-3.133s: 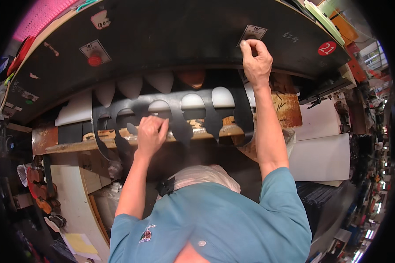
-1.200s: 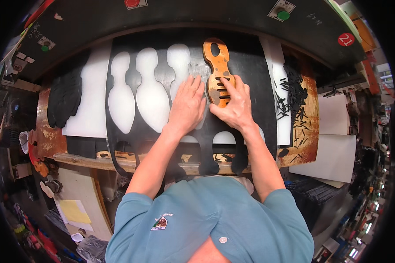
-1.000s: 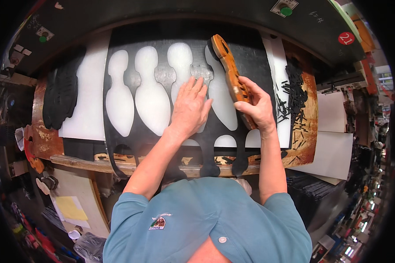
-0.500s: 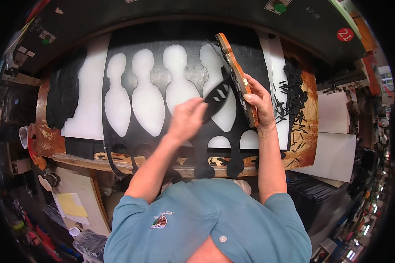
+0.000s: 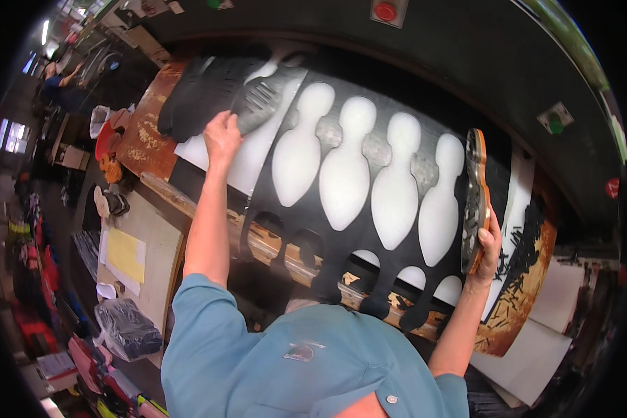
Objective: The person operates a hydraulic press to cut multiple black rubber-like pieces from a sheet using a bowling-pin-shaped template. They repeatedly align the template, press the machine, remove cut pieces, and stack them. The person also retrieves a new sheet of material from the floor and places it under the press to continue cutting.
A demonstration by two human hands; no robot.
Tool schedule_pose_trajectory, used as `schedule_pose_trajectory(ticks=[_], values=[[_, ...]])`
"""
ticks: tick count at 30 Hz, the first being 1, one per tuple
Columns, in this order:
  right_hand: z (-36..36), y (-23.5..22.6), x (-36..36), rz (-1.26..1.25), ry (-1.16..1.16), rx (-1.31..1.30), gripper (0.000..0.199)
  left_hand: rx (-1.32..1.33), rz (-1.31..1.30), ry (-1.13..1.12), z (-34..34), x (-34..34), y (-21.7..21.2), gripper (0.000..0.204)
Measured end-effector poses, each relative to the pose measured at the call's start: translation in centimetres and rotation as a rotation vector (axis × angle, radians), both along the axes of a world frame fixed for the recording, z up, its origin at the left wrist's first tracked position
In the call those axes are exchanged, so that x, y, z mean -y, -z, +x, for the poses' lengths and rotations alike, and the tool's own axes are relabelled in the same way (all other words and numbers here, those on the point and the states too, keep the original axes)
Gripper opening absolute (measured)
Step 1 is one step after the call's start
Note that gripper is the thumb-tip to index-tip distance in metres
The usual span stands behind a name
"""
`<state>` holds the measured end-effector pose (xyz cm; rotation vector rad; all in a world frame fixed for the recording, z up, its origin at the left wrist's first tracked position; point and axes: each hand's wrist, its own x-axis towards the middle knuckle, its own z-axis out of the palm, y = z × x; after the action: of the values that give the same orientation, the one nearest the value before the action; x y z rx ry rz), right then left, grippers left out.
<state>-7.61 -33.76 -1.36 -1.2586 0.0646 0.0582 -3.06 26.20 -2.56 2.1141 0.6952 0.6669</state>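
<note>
My left hand (image 5: 223, 138) is closed on the edge of a black sole-shaped cutout (image 5: 259, 104) with slots through it, over the black pile (image 5: 198, 97) at the left. At the right, my right hand (image 5: 489, 247) grips a cutting die (image 5: 476, 202) with an orange rim, held on edge above the sheet. Between them lies the black sheet (image 5: 331, 244) with several sole-shaped holes, through which a white board (image 5: 345, 164) shows. Along the near side the sheet has further partial cutouts and hangs over the table edge.
Small black strips (image 5: 519, 258) are scattered on the worn brown table (image 5: 515, 317) at the right. A dark machine beam (image 5: 453, 56) with a red button (image 5: 384, 10) spans the far side. A side table (image 5: 143, 237) with yellow paper stands at the left. Another person (image 5: 59, 83) is far left.
My left hand has carried the slotted black cutout from the die to the pile at the left. The right hand still holds the die. The view has turned left.
</note>
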Motion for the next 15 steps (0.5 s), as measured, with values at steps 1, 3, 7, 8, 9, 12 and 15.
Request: schedule_pose_trajectory(ticks=[1,3,7,8,9,12,15], values=[[0.1,0.0,-0.1,-0.032,0.0,0.002,0.096,-0.04,0.191,-0.074,0.5,-2.2,-0.4,0.037],[0.1,0.1,-0.4,-0.028,-0.006,0.02,0.096,0.024,0.466,-0.192,0.2,-4.4,-1.0,0.039],[-0.3,0.1,-0.6,-0.075,0.037,0.104,0.091,0.155,0.546,-0.012,-1.3,2.0,-1.9,0.048],[-0.5,-0.1,-0.5,-0.113,0.035,0.087,0.089,0.197,0.451,0.199,-2.3,5.8,-1.8,0.048],[-0.4,0.0,-0.6,-0.114,0.043,0.056,0.086,0.208,0.358,0.372,-3.2,9.9,-1.5,0.047],[-0.9,-0.1,-0.7,0.02,0.019,0.095,0.08,0.126,0.396,0.741,-5.2,20.7,0.3,0.055],[-2.0,-0.4,-0.5,0.098,0.01,0.137,0.081,-0.067,0.739,0.736,-5.1,24.3,1.6,0.063]])
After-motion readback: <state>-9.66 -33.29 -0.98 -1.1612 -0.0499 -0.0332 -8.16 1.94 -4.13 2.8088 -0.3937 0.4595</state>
